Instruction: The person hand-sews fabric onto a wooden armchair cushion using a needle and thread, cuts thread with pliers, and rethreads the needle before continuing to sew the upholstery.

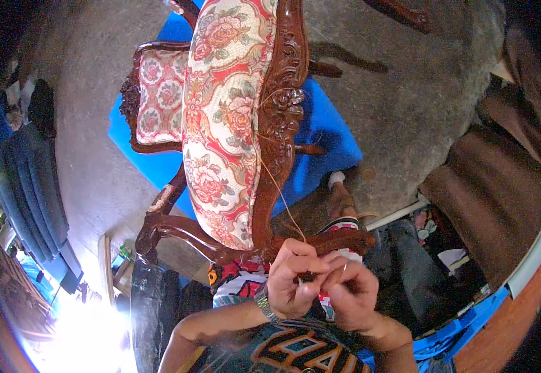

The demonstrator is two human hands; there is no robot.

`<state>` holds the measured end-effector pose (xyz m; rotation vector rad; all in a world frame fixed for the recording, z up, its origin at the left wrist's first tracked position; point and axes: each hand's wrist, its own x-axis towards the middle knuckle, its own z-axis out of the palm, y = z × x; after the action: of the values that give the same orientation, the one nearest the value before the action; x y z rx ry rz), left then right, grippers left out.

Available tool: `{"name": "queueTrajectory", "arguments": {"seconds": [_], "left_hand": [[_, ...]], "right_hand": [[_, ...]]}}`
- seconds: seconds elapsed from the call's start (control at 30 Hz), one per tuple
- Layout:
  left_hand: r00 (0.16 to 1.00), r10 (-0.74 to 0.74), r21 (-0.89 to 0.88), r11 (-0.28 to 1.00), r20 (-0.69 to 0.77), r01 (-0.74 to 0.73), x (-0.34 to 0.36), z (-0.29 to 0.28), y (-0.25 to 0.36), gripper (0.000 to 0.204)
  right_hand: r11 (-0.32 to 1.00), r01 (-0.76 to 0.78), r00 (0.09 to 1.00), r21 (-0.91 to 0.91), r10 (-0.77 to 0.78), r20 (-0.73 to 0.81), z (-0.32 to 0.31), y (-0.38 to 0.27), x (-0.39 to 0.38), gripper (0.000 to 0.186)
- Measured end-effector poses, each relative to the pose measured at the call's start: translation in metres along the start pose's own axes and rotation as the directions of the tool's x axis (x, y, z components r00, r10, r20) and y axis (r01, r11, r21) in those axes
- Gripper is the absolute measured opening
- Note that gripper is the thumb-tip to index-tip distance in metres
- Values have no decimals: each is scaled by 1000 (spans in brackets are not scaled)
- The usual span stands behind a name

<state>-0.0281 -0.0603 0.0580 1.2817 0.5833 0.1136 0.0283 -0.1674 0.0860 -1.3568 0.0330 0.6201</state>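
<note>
A carved dark wood armchair lies tipped over in front of me, with its floral upholstered seat [220, 118] facing left. From the seam between the fabric and the carved wood frame [288, 68], a thin tan thread [276, 184] runs down to my hands. My left hand [292, 280], with a band on its wrist, is closed in a pinch on that thread. Right beside it, fingertips almost touching, my right hand [352, 291] is closed too. Something thin and pale shows at its fingertips, too small to name. Both hands are over my lap, below the seat's near end.
The chair's matching floral backrest [160, 96] is at the left, over a blue mat [335, 121] on the concrete floor [96, 81]. Brown sheet material [481, 186] is draped at the right. Dark folded material [31, 186] stands at the left, near bright light.
</note>
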Motion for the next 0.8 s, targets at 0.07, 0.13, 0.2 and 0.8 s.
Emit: {"name": "queueTrajectory", "arguments": {"seconds": [0.07, 0.13, 0.2, 0.8], "left_hand": [[960, 154, 271, 938, 233, -216, 15, -13, -7, 30], [957, 125, 397, 890, 260, -224, 22, -19, -11, 35], [880, 156, 480, 788, 449, -385, 33, -22, -13, 32], [966, -259, 910, 395, -26, 130, 83, -94, 34, 31]], "right_hand": [[807, -251, 948, 535, 317, -32, -9, -6, 7, 13], [828, -157, 956, 538, 265, -129, -18, -12, 24, 20], [766, -157, 957, 624, 274, -96, -34, -16, 37, 18], [901, -12, 694, 433, 319, -645, -182, -34, 4, 23]]}}
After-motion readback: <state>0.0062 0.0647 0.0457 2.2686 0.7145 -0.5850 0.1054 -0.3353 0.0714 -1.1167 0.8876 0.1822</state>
